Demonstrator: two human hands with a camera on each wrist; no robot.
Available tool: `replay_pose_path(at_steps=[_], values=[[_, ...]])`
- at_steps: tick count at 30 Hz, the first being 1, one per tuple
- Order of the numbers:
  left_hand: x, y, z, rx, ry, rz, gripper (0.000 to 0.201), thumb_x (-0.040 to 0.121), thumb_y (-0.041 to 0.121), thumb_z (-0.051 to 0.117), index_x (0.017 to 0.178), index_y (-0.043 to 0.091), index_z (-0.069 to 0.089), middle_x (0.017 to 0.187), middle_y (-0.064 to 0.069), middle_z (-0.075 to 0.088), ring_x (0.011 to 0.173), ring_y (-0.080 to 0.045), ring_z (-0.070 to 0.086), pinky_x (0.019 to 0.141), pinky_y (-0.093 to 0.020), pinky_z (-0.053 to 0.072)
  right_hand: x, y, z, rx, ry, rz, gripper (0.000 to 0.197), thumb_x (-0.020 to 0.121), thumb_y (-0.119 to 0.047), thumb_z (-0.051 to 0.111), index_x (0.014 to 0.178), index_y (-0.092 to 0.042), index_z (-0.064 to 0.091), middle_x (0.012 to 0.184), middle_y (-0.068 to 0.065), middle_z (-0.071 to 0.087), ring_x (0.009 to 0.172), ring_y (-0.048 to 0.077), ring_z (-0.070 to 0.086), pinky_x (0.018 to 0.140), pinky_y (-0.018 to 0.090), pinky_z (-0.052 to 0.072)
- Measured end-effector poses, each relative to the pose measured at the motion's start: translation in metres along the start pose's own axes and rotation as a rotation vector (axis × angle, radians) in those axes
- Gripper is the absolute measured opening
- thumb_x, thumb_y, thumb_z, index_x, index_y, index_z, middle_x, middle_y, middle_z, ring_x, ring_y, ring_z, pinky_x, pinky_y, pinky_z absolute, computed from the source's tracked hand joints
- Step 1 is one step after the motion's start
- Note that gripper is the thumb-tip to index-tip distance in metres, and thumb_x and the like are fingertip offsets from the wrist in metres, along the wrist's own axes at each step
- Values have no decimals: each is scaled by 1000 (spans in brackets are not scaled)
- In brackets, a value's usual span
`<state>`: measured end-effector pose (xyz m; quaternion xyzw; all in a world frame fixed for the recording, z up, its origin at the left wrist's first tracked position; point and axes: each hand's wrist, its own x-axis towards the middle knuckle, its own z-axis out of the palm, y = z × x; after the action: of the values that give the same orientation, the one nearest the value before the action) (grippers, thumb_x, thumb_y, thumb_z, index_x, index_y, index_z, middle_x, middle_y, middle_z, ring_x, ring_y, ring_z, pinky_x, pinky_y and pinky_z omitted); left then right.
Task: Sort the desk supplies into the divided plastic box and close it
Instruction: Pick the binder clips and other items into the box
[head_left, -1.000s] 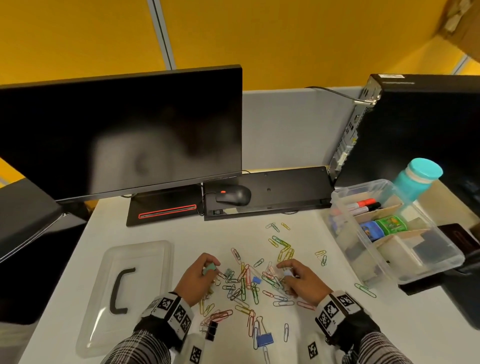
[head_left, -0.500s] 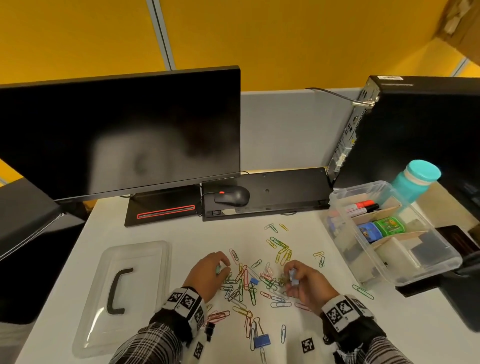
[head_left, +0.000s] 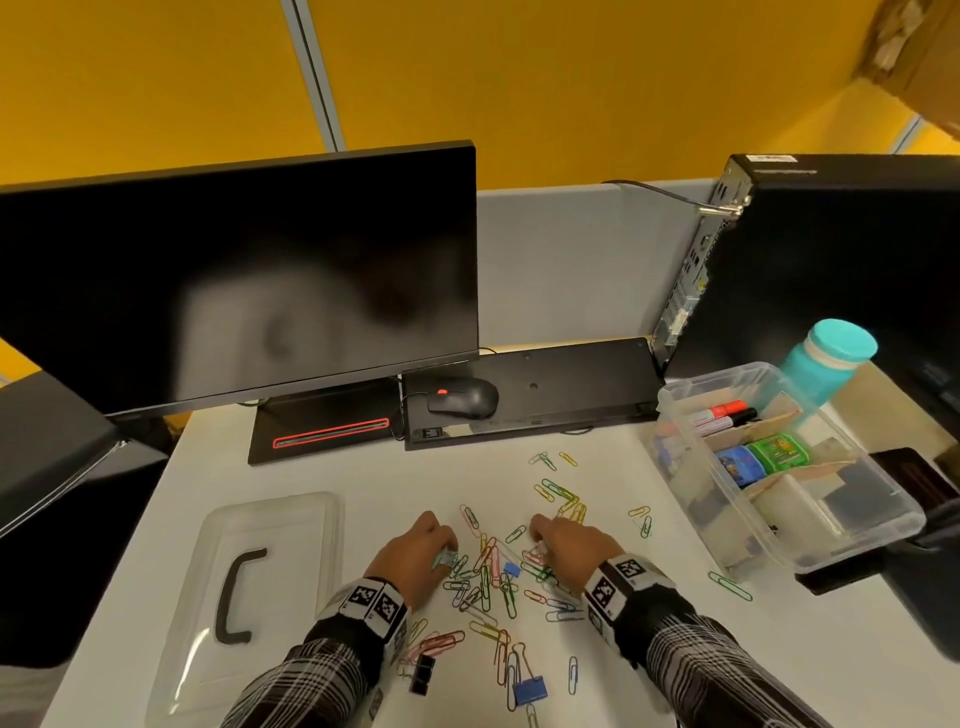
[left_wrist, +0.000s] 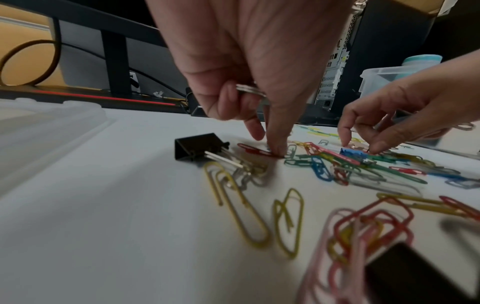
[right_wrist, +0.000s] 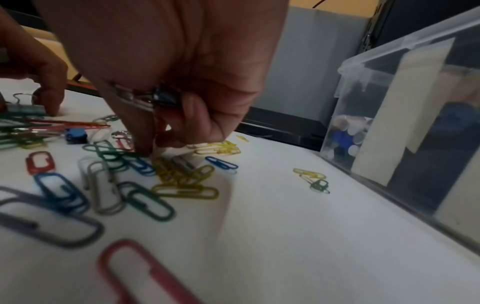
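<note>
Both hands reach into the paper clips (head_left: 488, 577) on the desk (head_left: 649, 649). The left hand (head_left: 415, 551) pinches a green clip (a binder clip), and the right hand (head_left: 566, 545) holds small clips.

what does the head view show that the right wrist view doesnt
Only the head view shows the clear lid with its black handle, the monitor, the mouse and the teal bottle. Only the right wrist view shows small metal clips tucked in the right hand while its fingertips pick at the pile. Both show the coloured paper clips, the small blue binder clip and the divided plastic box.
</note>
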<state>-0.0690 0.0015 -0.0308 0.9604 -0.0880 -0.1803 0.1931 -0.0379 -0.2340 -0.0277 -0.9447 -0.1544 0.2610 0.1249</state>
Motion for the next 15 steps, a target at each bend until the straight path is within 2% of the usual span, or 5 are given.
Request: replay_pose_path(at_steps=[3, 7, 10, 12, 15], values=[[0, -1, -1, -9, 4, 7, 23, 90, 28, 57, 111, 21, 54, 115, 3, 45, 90, -18, 58, 79, -23, 46, -3, -1, -1, 35, -9, -1, 15, 94, -20, 44, 109, -19, 41, 97, 2, 50, 79, 21, 51, 71, 32, 42], [-3, -4, -5, -96, 58, -7, 19, 89, 32, 59, 105, 24, 53, 108, 7, 48, 87, -14, 56, 78, -22, 46, -15, 5, -2, 205, 85, 2, 9, 95, -26, 47, 96, -21, 39, 91, -2, 51, 70, 14, 51, 66, 28, 42], [-6, -3, -9, -171, 110, 4, 15, 88, 32, 61, 99, 31, 51, 105, 10, 53, 88, -6, 54, 72, -9, 38, -35, 18, -9, 261, 150, -25, 9, 96, -26, 43, 92, -20, 38, 77, -4, 52, 64, 13, 51, 56, 22, 39], [-6, 0, -11, -206, 126, 27, 14, 89, 30, 60, 100, 32, 52, 105, 11, 56, 89, 0, 52, 70, -3, 35, -53, 29, -21, 310, 195, -51, 8, 96, -25, 44, 92, -19, 41, 77, -2, 57, 63, 13, 53, 57, 23, 42], [-6, 7, -9, -254, 132, 44, 14, 90, 29, 59, 104, 29, 55, 104, 12, 60, 93, 2, 54, 73, -1, 36, -80, 52, -50, 394, 439, -13, 8, 95, -24, 46, 90, -22, 41, 73, -2, 58, 54, 8, 51, 52, 22, 38]])
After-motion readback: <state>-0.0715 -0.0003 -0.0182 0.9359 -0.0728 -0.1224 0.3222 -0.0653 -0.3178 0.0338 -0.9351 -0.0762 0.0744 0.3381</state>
